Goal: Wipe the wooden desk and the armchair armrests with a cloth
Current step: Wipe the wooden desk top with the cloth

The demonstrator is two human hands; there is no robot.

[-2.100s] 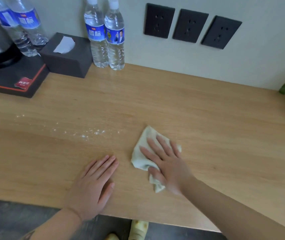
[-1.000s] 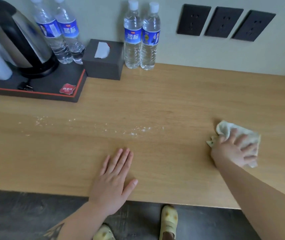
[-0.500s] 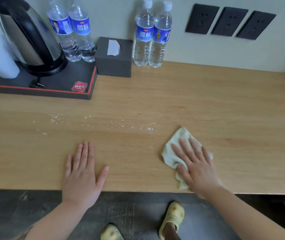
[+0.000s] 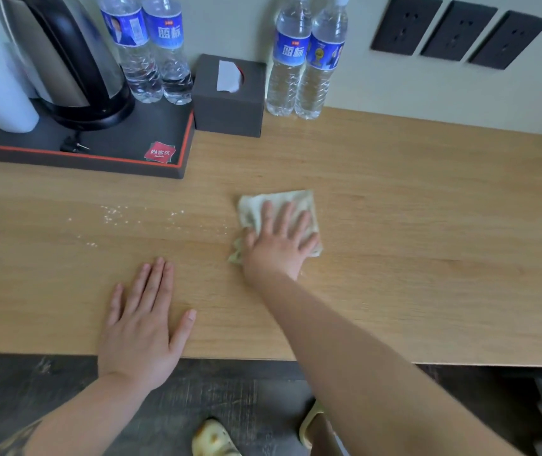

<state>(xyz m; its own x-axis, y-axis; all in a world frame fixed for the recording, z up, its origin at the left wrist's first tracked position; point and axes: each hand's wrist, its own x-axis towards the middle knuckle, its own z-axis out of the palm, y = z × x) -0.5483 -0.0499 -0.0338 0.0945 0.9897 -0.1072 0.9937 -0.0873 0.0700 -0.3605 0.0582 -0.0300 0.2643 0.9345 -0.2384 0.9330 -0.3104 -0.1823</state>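
While your right hand (image 4: 279, 245) presses flat, fingers spread, on the cloth (image 4: 276, 205) at frame centre and your left hand (image 4: 141, 320) lies open, holding nothing, sweeping left risks scattering the crumbs (image 4: 111, 215) off the counter (image 4: 427, 225).

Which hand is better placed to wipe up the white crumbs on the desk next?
The right hand: it already presses the cloth flat, just right of the crumbs. The left hand lies bare on the desk.

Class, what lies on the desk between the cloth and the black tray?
Head view: bare wood of the desk between the cloth and the black tray.
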